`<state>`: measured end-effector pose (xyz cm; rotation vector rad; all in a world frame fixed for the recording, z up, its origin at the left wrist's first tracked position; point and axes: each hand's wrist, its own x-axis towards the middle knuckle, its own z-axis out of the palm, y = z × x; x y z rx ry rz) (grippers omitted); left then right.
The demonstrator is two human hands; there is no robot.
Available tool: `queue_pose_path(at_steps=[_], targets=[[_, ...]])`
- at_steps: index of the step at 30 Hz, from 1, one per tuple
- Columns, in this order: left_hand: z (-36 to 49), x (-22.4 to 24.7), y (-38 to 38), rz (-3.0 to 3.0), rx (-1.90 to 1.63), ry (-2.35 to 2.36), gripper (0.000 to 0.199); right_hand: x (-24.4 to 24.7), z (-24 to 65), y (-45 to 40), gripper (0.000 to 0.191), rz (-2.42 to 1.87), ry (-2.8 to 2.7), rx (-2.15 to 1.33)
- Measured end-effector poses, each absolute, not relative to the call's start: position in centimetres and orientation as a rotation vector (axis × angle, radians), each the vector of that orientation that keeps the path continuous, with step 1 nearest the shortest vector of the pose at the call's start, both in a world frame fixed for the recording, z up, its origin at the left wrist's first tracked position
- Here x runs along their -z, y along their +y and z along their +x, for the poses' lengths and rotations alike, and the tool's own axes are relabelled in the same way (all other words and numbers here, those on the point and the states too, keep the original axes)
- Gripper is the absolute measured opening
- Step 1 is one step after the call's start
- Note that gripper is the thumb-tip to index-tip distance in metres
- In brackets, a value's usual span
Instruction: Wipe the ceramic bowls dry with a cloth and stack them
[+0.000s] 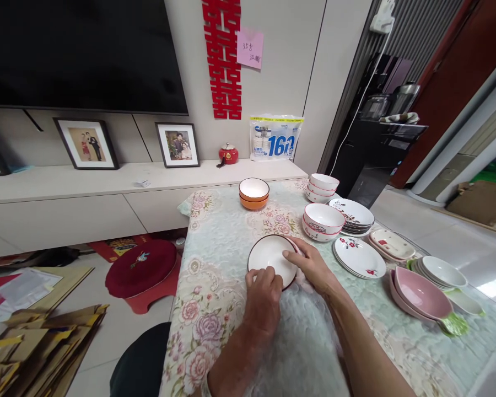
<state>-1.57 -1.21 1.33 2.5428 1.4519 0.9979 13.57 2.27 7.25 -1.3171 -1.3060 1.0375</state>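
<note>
A round white bowl (268, 258) with a dark brown rim is tilted toward me over the near part of the table. My right hand (310, 264) grips its right side, thumb over the rim and the other fingers hidden behind it. Something pale and soft, perhaps a cloth (305, 280), shows under that hand. My left hand (265, 289) is closed at the bowl's near left edge, with its fingers curled over the rim. Farther back, two stacked orange bowls (254, 203) with white insides and dark rims stand on the flowered tablecloth (215, 264).
To the right stand stacked red-rimmed bowls (324, 226), flowered plates (359, 257), brown-patterned plates (351, 212), square dishes (392, 244), pink bowls (421, 292) and white bowls (443, 271). A low white cabinet (215, 172) runs behind the table. A red stool (144, 270) is at the left.
</note>
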Motion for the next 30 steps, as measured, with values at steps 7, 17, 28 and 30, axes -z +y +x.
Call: queue_pose_path(at_steps=[7,17,28,30], targets=[[-1.4,-1.3,-0.8,2.305,-1.409,1.308,0.032,-5.1,15.1,3.6,0.047,-1.462,-1.192,-0.989],[-2.3,-0.9,0.5,1.087,-1.509,1.217,0.062,-3.2,15.6,4.6,0.046,-1.431,-0.955,-0.999],[-2.4,-1.7,0.3,0.629,-1.338,1.017,0.067,-3.3,15.5,4.7,0.053,-1.372,-0.749,-1.098],[-2.2,-2.0,0.3,0.657,-1.284,0.984,0.073,-3.4,15.0,4.5,0.054,-1.373,-0.754,-1.088]])
